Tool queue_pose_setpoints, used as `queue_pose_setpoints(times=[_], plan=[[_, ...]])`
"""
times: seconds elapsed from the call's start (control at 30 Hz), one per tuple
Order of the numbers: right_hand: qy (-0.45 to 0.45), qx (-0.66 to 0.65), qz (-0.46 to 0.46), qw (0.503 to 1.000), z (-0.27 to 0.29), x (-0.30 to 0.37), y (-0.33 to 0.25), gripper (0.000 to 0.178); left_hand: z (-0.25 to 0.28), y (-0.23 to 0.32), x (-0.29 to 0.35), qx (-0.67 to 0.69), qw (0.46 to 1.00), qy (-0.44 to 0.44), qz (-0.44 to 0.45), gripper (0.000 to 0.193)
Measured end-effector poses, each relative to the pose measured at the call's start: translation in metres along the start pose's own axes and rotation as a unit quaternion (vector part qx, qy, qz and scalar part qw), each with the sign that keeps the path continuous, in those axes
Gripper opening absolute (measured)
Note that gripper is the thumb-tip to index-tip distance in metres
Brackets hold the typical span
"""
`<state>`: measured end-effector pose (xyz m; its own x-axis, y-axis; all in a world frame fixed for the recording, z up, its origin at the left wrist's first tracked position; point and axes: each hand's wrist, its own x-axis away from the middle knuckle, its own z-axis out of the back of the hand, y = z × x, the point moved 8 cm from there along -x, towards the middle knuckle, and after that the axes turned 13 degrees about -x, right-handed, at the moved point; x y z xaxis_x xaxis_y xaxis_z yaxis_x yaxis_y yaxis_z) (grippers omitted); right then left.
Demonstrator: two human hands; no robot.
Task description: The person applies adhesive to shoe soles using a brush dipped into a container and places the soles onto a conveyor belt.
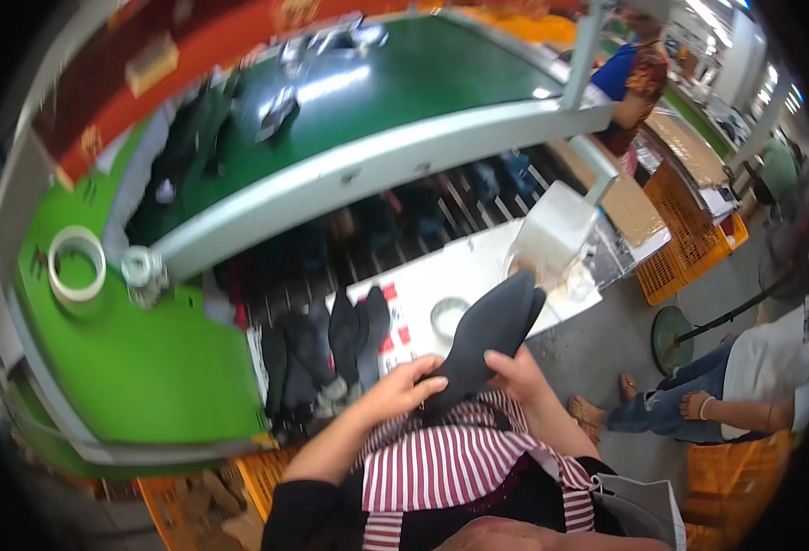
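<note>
Holds layered dark shoe insoles (489, 323) up two-handed.
Closes the fingers of left hand (401, 389) and right hand (516, 373) on opposite sides, likely keeping them aligned.

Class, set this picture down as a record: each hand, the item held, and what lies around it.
Left hand: holds black sole-shaped item, near end
Right hand: holds its right edge
Item's tilt: far end leaning right
Just left of item: round dish on white surface
Farther left: similar dark pieces
On green surface: tape roll
</note>
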<state>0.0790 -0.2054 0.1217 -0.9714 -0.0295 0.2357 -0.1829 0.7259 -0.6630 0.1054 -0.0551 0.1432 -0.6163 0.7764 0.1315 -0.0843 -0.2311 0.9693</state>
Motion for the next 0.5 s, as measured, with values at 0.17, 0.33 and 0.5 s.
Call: queue_pose_setpoints(times=[0.17, 0.33, 0.5], plan=[[-0.019, 0.258, 0.021, 0.966, -0.031, -0.008, 0.006, 0.024, 0.016, -0.028, 0.017, -0.157, 0.984, 0.075, 0.036, 0.028], [-0.085, 0.411, 0.172, 0.891, -0.040, -0.039, 0.052, 0.022, 0.035, -0.052, 0.043, -0.269, 0.930, 0.158, 0.195, 0.029], [-0.146, 0.293, -0.066, 0.943, -0.062, -0.055, 0.077, 0.054, 0.079, -0.048, 0.113, -0.062, 0.955, 0.264, 0.121, 0.030]])
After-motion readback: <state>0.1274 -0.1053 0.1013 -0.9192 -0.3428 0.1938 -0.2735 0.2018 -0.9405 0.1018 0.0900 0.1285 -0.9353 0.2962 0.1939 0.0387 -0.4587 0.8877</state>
